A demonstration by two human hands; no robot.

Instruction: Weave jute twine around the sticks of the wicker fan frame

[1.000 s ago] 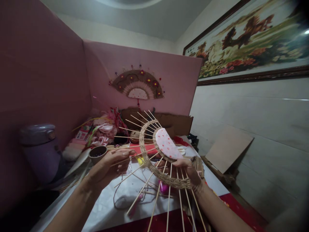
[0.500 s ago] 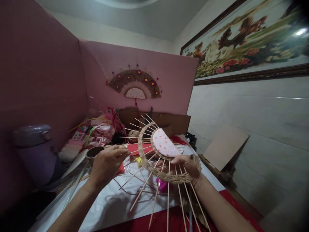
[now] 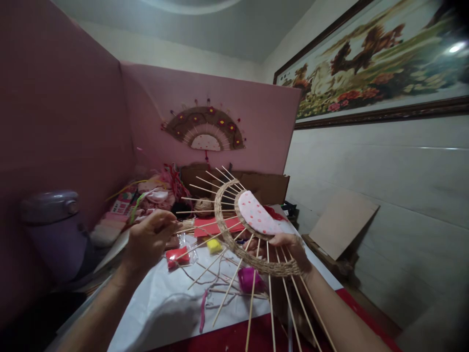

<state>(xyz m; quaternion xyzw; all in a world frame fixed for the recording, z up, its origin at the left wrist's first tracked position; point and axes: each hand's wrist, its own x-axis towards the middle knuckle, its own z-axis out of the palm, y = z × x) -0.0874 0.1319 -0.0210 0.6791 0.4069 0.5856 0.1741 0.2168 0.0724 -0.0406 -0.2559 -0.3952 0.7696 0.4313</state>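
Observation:
A half-round woven frame of twine on thin sticks spreads out in front of me, with a white, red-dotted half-disc at its centre. My right hand grips this fan frame at its lower right, thumb on the edge of the half-disc and fingers behind the sticks. To the left, beside the stick tips, is my left hand, fingers pinched together; what they hold is too small to make out. A finished fan with flowers hangs on the pink panel.
Red packet, yellow packet, magenta packet, loose sticks and twine lie on the white sheet. Behind are a twine ball, red paper and craft materials. A lilac container stands left.
My left hand has moved left, away from the woven band. The frame has shifted slightly right and up in my right hand, uncovering more of the packets.

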